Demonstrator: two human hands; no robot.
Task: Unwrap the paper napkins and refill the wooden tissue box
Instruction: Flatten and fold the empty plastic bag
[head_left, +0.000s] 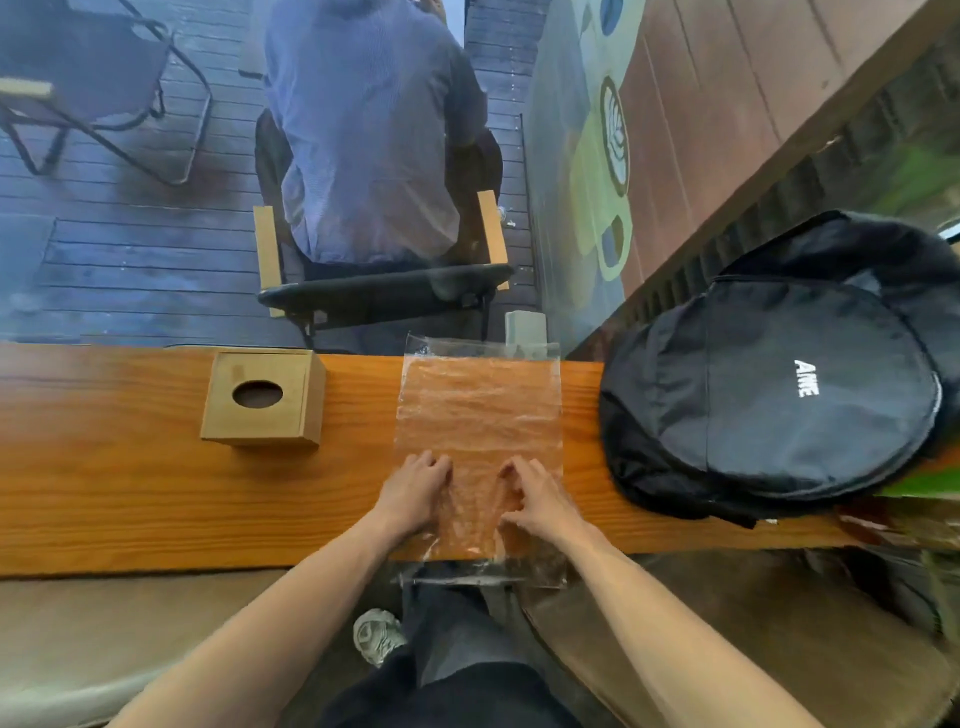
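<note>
A clear plastic wrapper (480, 410) lies flat across the wooden counter (104, 488), its near end hanging over the front edge. It looks flat, and I see no napkins in it. My left hand (415, 491) and my right hand (535, 496) rest side by side on its near part, fingers curled and pressing on the plastic. The wooden tissue box (265, 397) stands on the counter to the left of the wrapper, its lid on, with a round hole in the top. I cannot see into the hole.
A black backpack (779, 395) lies on the counter's right end, close to the wrapper. Beyond the counter, behind glass, a person in a blue shirt (363, 130) sits on a chair with their back to me. My legs and a shoe (376, 636) are below the counter.
</note>
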